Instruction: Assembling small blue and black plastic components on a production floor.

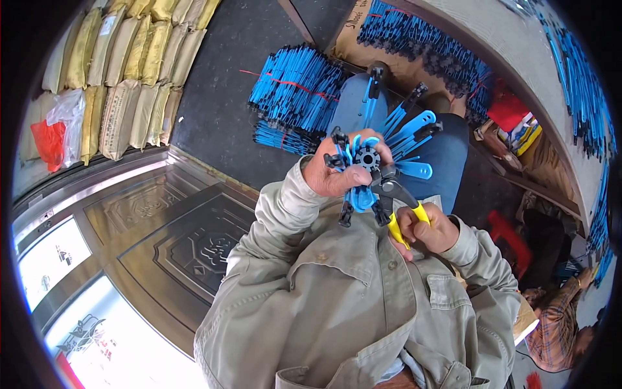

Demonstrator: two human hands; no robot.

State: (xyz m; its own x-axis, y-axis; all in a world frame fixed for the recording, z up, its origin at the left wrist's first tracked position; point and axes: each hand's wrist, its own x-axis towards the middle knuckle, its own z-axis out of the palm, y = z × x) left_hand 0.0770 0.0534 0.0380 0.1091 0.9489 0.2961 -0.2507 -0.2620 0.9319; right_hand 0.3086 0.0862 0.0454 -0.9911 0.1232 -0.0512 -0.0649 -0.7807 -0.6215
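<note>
My left hand is closed around a round black slotted hub with blue flat arms fanning out from it. Several of these arms carry black end pieces, and some stretch over my jeans-covered lap. Yellow-handled pliers are in my right hand, fingers wrapped about the grips. Their dark jaws reach up to the hub's lower right edge, beside my left thumb. Whether the jaws touch or pinch a part cannot be made out.
Tied bundles of blue and black strips lie on the dark floor beyond my knees. More strips sit on a bench at right. Stacked sacks stand at far left, above a dark embossed door panel. Someone in plaid is at lower right.
</note>
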